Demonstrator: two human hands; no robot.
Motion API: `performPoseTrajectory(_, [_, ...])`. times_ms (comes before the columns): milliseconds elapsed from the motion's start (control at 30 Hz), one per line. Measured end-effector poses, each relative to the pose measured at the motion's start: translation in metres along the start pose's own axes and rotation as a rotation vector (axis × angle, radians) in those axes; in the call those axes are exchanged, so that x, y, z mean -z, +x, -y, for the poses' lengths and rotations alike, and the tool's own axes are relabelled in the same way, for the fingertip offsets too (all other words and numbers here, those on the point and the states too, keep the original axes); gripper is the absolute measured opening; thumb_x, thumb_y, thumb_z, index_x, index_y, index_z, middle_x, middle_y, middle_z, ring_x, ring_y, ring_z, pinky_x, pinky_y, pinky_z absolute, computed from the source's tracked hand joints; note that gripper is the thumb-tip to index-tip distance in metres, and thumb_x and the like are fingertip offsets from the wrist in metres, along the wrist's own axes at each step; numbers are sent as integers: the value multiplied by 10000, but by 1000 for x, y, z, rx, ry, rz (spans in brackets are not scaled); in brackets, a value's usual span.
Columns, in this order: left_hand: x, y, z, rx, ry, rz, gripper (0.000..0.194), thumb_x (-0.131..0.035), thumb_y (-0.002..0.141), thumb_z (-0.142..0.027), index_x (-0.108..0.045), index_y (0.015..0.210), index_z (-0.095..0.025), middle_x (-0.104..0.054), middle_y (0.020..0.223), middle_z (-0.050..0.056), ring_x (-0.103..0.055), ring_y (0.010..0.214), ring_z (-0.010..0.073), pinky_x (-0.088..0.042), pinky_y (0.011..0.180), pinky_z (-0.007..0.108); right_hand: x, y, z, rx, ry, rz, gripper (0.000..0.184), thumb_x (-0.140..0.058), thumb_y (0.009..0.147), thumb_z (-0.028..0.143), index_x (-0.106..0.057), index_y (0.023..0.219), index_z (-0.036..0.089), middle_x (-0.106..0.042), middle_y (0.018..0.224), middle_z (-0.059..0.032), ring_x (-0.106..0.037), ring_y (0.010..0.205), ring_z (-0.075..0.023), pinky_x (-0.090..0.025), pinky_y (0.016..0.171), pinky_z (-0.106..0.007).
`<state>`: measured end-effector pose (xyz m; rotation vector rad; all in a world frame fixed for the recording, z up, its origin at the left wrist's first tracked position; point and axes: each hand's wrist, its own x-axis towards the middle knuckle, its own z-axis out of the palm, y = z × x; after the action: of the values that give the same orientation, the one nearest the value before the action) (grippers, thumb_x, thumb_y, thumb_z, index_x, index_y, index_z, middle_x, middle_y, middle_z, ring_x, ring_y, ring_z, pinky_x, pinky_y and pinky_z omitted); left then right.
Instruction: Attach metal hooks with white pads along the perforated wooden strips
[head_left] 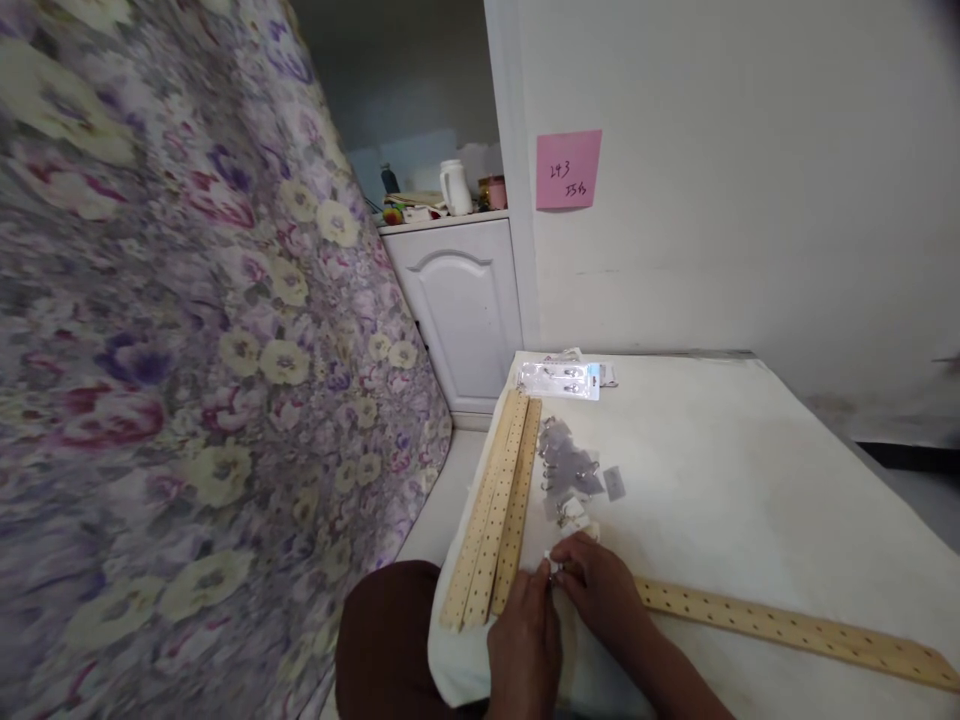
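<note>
My left hand [525,635] and my right hand [600,590] meet at the near edge of a white-covered table [720,470], fingers pinched together around a tiny pale packet [556,565] with a bit of metal in it. Just beyond the fingertips lies a heap of several small clear bags with metal hooks [568,470]. Two perforated wooden strips [499,500] lie side by side left of the heap. A third perforated strip [787,628] runs to the right, passing under my right wrist.
A clear blister pack [561,379] lies at the table's far edge. A flowered cloth [187,350] fills the left side. Behind stand a white cabinet [461,300] with a jug [455,186] on top, and a wall with a pink sticky note [568,168].
</note>
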<state>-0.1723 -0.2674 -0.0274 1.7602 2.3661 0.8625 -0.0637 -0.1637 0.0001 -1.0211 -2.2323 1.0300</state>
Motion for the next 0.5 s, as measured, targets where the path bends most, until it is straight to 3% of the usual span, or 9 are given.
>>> performPoseTrajectory(167, [4, 1, -3, -6, -3, -16, 388, -388, 897, -203, -552, 1248, -226, -676, 1066, 80, -677, 920, 188, -561, 764, 278, 1, -3, 2, 22, -7, -22, 191, -521, 729, 122, -638, 850, 212, -658, 879, -13, -614, 864, -173, -437, 791, -273])
performPoseTrajectory(333, [4, 0, -1, -20, 11, -37, 391, -369, 913, -224, -541, 1262, -192, -674, 1127, 104, -667, 993, 198, -561, 803, 290, -1, -7, 0, 90, 30, -54, 255, -515, 729, 115, -628, 935, 214, -654, 1012, -40, -614, 896, -181, -464, 813, -298])
performPoseTrajectory(500, [-3, -3, 8, -34, 25, -87, 401, -404, 896, -226, -542, 1264, -146, -648, 1212, 125, -624, 1104, 218, -532, 905, 330, 17, -18, -9, 105, 86, -79, 223, -480, 793, 153, -621, 960, 194, -647, 980, -53, -613, 796, -166, -494, 772, -295])
